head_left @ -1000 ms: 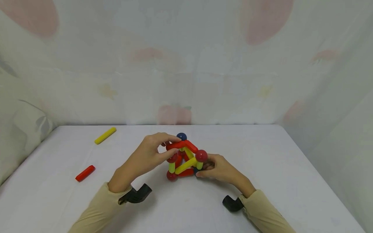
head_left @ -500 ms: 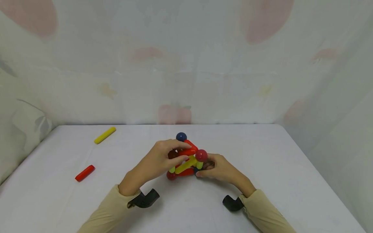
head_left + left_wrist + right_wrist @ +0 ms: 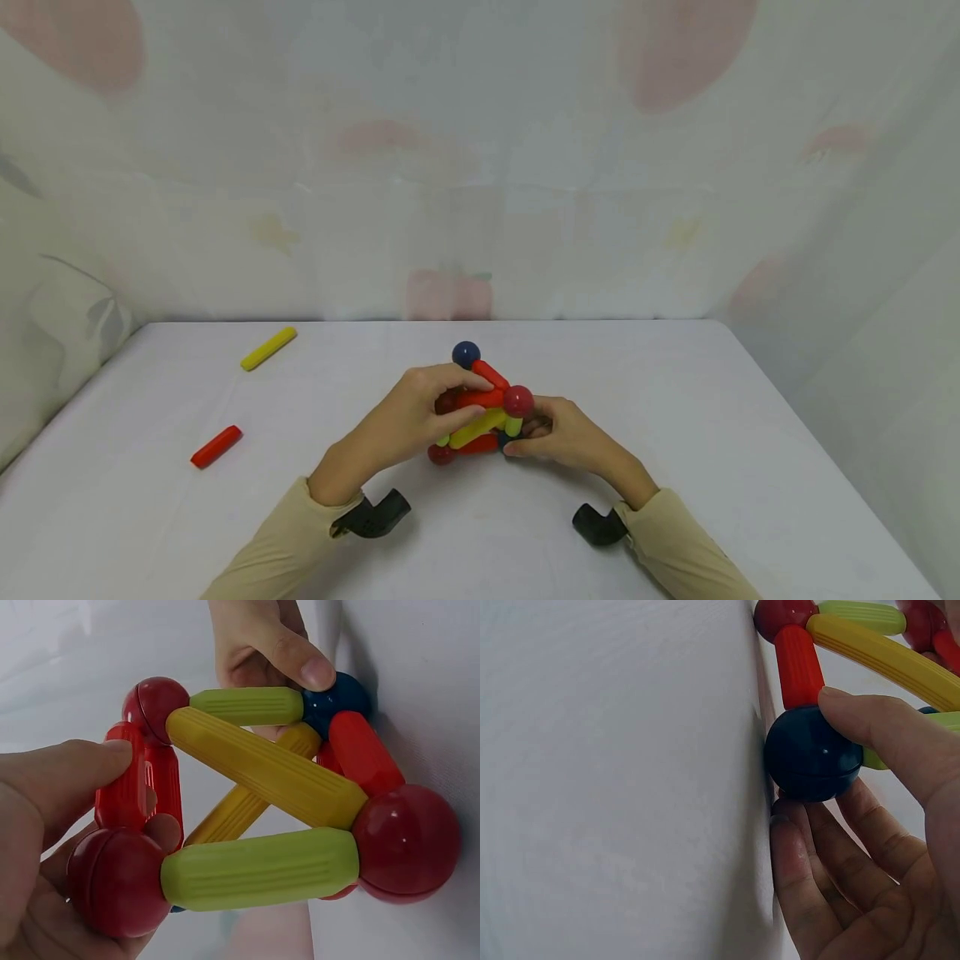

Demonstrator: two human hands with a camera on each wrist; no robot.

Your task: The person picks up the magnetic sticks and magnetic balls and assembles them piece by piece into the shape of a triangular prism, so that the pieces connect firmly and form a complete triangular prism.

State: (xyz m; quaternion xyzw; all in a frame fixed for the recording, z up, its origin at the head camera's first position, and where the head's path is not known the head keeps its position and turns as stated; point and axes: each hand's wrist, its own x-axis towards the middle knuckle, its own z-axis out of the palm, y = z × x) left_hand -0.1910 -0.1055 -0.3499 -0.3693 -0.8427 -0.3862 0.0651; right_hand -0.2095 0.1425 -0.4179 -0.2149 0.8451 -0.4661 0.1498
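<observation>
A frame of magnetic rods and balls stands on the white table. My left hand (image 3: 397,421) pinches a red rod (image 3: 121,780) between thumb and fingers. That rod lies along the upper front, between a red ball (image 3: 120,881) on the left and another red ball (image 3: 518,401) on the right. With thumb and fingers my right hand (image 3: 573,437) grips the lower right blue ball (image 3: 810,754). Below the pinched rod, a yellow rod (image 3: 262,769) slants across the front face, with a green rod (image 3: 262,870) at its left side. A blue ball (image 3: 466,353) tops the back corner.
On the table's left side lie a loose yellow rod (image 3: 268,348) near the far edge and a loose red rod (image 3: 216,447) closer in. A patterned cloth (image 3: 480,167) hangs behind the table. Black curved pieces (image 3: 598,525) stick out from both sleeves.
My left hand has moved right and slightly down with the red rod, from beside the back blue ball to the upper front of the frame. The right hand keeps its hold.
</observation>
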